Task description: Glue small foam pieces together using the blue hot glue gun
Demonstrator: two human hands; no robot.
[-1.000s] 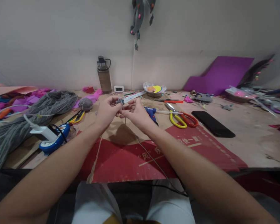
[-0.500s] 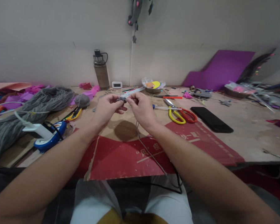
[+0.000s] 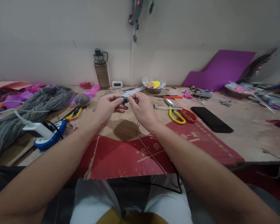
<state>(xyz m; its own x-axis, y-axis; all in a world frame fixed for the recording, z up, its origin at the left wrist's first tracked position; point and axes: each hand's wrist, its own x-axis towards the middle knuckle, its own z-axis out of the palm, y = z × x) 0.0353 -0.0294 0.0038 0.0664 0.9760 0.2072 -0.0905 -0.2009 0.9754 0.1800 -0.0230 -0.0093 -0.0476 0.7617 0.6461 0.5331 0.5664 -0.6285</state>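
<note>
Both my hands are raised over the middle of the table, fingertips meeting. My left hand (image 3: 106, 109) and my right hand (image 3: 142, 109) each pinch a small grey yarn piece (image 3: 124, 100) held between them. A thin grey strand (image 3: 146, 146) hangs from under my right hand and runs down over the red cardboard sheet (image 3: 130, 155) toward my lap. Just what the small piece is cannot be made out.
A big grey yarn skein (image 3: 25, 115) and a small yarn ball (image 3: 82, 100) lie left, beside a blue-and-white charger (image 3: 48, 135). Yellow and red scissors (image 3: 180, 115), a black phone (image 3: 211, 119), a bottle (image 3: 100, 70), a bowl (image 3: 154, 85) and purple sheet (image 3: 220, 69) stand farther back and right.
The view shifted slightly, and my hands rose a little and closed together more tightly on the small grey piece. The blue glue gun behind my right hand is now hidden.
</note>
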